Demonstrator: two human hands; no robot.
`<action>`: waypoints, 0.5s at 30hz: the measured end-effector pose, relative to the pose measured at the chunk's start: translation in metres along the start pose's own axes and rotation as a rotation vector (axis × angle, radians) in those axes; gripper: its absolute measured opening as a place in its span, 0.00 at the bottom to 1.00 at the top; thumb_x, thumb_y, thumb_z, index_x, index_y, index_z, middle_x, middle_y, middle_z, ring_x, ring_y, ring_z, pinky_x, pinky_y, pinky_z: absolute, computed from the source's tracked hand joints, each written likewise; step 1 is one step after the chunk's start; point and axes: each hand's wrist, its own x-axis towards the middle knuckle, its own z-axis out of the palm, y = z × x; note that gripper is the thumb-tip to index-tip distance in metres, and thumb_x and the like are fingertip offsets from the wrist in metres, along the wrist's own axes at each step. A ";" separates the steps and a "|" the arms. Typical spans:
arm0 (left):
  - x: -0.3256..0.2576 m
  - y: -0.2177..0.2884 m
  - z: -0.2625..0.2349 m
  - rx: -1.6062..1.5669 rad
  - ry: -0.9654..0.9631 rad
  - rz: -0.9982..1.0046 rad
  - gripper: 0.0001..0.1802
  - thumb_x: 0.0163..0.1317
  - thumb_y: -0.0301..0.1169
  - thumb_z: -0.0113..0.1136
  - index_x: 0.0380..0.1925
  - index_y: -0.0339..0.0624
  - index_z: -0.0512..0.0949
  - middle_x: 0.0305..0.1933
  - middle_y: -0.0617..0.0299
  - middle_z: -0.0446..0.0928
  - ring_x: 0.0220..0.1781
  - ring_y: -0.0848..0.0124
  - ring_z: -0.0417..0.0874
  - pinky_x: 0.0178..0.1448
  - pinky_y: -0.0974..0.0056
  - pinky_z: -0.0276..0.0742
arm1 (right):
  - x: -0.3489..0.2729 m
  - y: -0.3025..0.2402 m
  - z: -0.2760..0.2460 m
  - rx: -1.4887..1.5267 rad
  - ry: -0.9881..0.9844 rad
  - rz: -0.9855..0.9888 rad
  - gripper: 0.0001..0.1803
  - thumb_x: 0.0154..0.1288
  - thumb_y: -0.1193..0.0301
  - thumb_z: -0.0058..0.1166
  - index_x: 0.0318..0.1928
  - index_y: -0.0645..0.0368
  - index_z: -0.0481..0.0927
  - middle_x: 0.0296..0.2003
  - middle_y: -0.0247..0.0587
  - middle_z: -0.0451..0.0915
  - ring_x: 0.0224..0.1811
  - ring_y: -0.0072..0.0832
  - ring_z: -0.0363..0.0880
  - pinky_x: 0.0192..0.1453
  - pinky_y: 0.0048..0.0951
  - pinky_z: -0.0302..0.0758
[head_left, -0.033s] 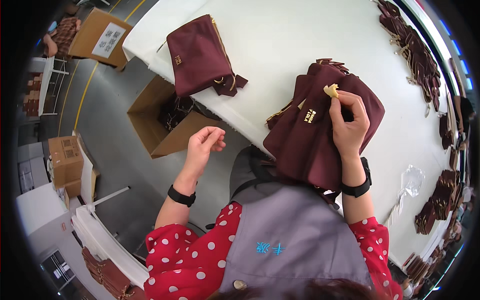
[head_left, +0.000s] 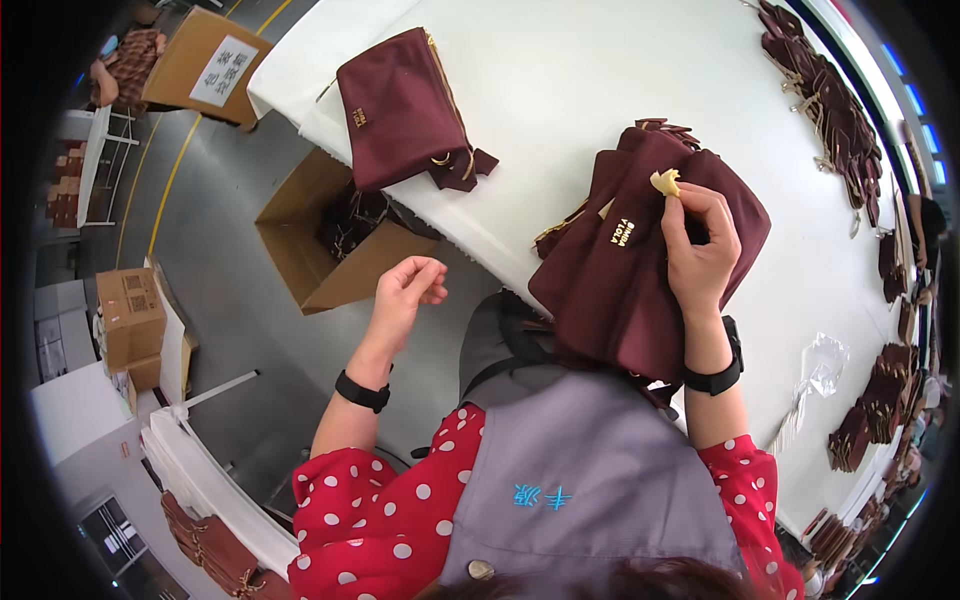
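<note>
The small pale yellow piece (head_left: 665, 182) is at the fingertips of the right hand (head_left: 703, 250). The thumb and the forefinger pinch it, and its crumpled end sticks out past them, on the side away from the person. The other fingers of this hand are curled. The piece is above the upper part of the pile of dark red bags (head_left: 592, 300), to the upper right of the gold lettering on the top bag. I cannot tell if the hand touches the cloth below.

The bags overlap each other at the near edge of the white table (head_left: 540, 70), directly before the person. The left hand (head_left: 408, 288) is well apart from them, to their left, in the air beyond the table edge. Its thumb and fingers are pressed together; whether something small is between them, I cannot tell.

Farther to the left, another dark red bag (head_left: 402, 112) lies at the table edge, with a short strap beside it. Below this bag, a brown carton (head_left: 372, 268) has dark things inside. At the right side of the table there are clear plastic (head_left: 825, 365) and a long row of dark red pieces (head_left: 815, 95) with gold-coloured metal parts.
</note>
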 end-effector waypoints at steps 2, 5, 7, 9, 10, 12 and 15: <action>0.004 -0.036 -0.034 -0.041 0.001 -0.065 0.14 0.70 0.41 0.58 0.38 0.41 0.80 0.33 0.68 0.78 0.32 0.78 0.79 0.40 0.72 0.75 | 0.000 -0.002 0.002 0.001 -0.020 0.021 0.03 0.59 0.82 0.61 0.34 0.64 0.82 0.38 0.41 0.85 0.39 0.25 0.83 0.47 0.25 0.79; -0.003 -0.054 -0.049 -0.052 0.047 -0.128 0.13 0.70 0.40 0.58 0.36 0.41 0.81 0.34 0.66 0.80 0.33 0.77 0.80 0.40 0.70 0.76 | 0.000 -0.003 0.002 -0.009 -0.026 0.010 0.03 0.59 0.82 0.61 0.35 0.64 0.82 0.38 0.41 0.85 0.39 0.25 0.83 0.47 0.25 0.79; -0.008 -0.041 -0.026 0.005 0.168 -0.088 0.12 0.68 0.38 0.60 0.33 0.40 0.82 0.33 0.64 0.82 0.33 0.76 0.81 0.40 0.69 0.76 | 0.000 -0.002 0.003 -0.015 -0.016 0.008 0.03 0.59 0.82 0.61 0.35 0.64 0.82 0.38 0.41 0.85 0.39 0.25 0.83 0.47 0.25 0.79; -0.002 -0.094 -0.049 0.238 0.142 0.238 0.11 0.66 0.36 0.62 0.32 0.39 0.83 0.34 0.62 0.84 0.33 0.74 0.83 0.40 0.67 0.77 | 0.000 -0.004 0.004 -0.013 -0.026 -0.007 0.03 0.59 0.82 0.61 0.34 0.64 0.82 0.38 0.41 0.85 0.39 0.25 0.83 0.47 0.25 0.79; -0.001 -0.102 -0.056 0.338 0.137 0.233 0.11 0.65 0.35 0.63 0.32 0.38 0.83 0.34 0.61 0.84 0.34 0.74 0.83 0.40 0.67 0.77 | 0.000 -0.003 0.004 -0.017 -0.028 -0.013 0.03 0.59 0.82 0.61 0.34 0.64 0.82 0.38 0.41 0.85 0.39 0.25 0.83 0.47 0.25 0.79; -0.003 -0.100 -0.064 0.517 0.134 0.059 0.09 0.64 0.33 0.64 0.32 0.37 0.83 0.34 0.61 0.85 0.34 0.73 0.84 0.40 0.66 0.77 | -0.001 -0.002 0.004 0.009 -0.020 -0.002 0.03 0.59 0.82 0.61 0.35 0.65 0.82 0.38 0.41 0.84 0.38 0.25 0.83 0.47 0.25 0.79; -0.015 -0.068 -0.043 0.688 0.261 0.055 0.07 0.64 0.30 0.63 0.33 0.37 0.83 0.34 0.63 0.84 0.33 0.75 0.82 0.40 0.67 0.77 | -0.002 0.000 0.000 0.069 0.013 0.045 0.03 0.59 0.83 0.61 0.35 0.65 0.81 0.38 0.41 0.84 0.38 0.24 0.83 0.46 0.24 0.79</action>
